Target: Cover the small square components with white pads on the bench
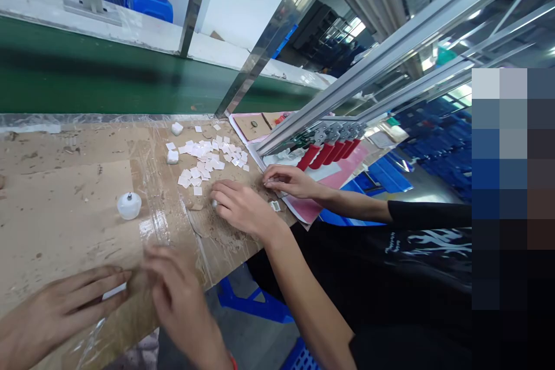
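While a thin white flat piece [114,291] is held between the slightly parted fingers of the left hand [65,307] over the brown cardboard-covered tabletop [65,231], light, even pressure is advised; whether anything is held by the blurred, half-curled right hand [184,295] cannot be told.

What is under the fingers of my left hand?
A white piece shows between the fingers of your left hand; its covered part and full shape cannot be seen.

Light was cool and moderately bright; a far window [356,27] glowed white. Clear tape [159,226] and the metal post [277,17] threw glare. Right hand [180,298] was motion-blurred; right-edge background looked stretched, smeared, partly pixelated.
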### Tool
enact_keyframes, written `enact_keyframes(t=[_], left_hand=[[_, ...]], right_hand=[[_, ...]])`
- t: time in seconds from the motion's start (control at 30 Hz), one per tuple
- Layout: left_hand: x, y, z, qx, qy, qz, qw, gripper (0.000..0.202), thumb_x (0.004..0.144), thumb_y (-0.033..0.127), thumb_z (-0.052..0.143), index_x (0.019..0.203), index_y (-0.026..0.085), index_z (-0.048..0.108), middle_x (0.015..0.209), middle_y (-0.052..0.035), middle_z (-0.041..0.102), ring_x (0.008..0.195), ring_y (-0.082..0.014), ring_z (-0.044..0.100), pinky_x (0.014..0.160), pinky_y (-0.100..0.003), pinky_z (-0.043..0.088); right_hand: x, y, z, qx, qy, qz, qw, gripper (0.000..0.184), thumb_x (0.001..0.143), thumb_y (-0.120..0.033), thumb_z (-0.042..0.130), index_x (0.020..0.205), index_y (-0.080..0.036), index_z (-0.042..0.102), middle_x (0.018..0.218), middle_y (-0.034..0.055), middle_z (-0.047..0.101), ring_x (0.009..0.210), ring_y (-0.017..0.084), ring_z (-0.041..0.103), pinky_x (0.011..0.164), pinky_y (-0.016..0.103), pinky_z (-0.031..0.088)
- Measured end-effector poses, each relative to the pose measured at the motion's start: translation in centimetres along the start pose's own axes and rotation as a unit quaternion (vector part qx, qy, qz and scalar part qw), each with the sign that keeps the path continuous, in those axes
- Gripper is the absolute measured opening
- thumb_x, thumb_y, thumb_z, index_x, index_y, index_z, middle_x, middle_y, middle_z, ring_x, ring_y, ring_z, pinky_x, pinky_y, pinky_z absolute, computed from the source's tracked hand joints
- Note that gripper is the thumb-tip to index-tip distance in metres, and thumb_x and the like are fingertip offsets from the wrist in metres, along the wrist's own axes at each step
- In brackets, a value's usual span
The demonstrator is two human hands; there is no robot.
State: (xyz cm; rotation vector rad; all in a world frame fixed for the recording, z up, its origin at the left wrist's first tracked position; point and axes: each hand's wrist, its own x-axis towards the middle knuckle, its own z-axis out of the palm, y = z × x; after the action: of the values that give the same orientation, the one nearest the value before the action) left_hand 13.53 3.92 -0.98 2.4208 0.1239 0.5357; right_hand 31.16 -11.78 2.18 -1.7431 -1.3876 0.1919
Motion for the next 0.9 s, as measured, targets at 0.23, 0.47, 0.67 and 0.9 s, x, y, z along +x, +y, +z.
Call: enact_keyframes(t=[0.23, 0.47, 0.67, 0.9], left_hand=[[-0.1, 1.7, -1.2, 0.091, -0.016, -0.017, 0.996, 0.070, 0.094, 0.017, 0.031, 0.146, 0.064, 0.036, 0.134, 0.0229, 0.060, 0.112, -0.0144, 0.071, 0.103, -0.019, 0.052], [-0.8, -0.7, -0.5, 0.133, -0.021, 0.050, 0.990, 0.062, 0.096, 0.026, 0.036, 0.147, 0.060, 0.039, 0.133, 0.0163, 0.064, 0.098, -0.0196, 0.076, 0.078, -0.022, 0.065], [3.9, 0.9, -0.5, 0.020, 0.026, 0.040, 0.999, 0.039, 0.102, 0.027, 0.045, 0.132, 0.047, 0.061, 0.124, 0.0114, 0.070, 0.097, -0.0158, 0.076, 0.096, -0.017, 0.059], [15.5, 4.2, 1.9, -0.053, 0.007, 0.034, 0.998, 0.022, 0.104, 0.045, 0.054, 0.105, 0.028, 0.066, 0.115, -0.0014, 0.070, 0.103, -0.0212, 0.070, 0.091, -0.028, 0.059]], right_hand=[[9.2, 7.0, 0.9, -0.218, 0.028, 0.020, 0.975, 0.050, 0.095, 0.004, 0.033, 0.126, -0.023, 0.063, 0.130, 0.0146, 0.066, 0.132, 0.025, 0.057, 0.109, 0.048, 0.055], [12.3, 10.0, 2.7, -0.307, 0.008, 0.020, 0.951, 0.042, 0.097, -0.006, 0.032, 0.103, -0.018, 0.072, 0.103, 0.0217, 0.070, 0.101, 0.022, 0.070, 0.070, 0.037, 0.060], [9.9, 7.6, 0.5, -0.254, 0.065, -0.026, 0.965, 0.034, 0.091, -0.003, 0.049, 0.113, -0.018, 0.070, 0.102, 0.0166, 0.071, 0.101, 0.028, 0.069, 0.085, 0.039, 0.063], [1.9, 5.5, -2.9, -0.157, 0.295, 0.019, 0.942, 0.022, 0.102, -0.012, 0.045, 0.111, -0.020, 0.064, 0.101, 0.0071, 0.072, 0.096, 0.018, 0.070, 0.084, 0.029, 0.063]])
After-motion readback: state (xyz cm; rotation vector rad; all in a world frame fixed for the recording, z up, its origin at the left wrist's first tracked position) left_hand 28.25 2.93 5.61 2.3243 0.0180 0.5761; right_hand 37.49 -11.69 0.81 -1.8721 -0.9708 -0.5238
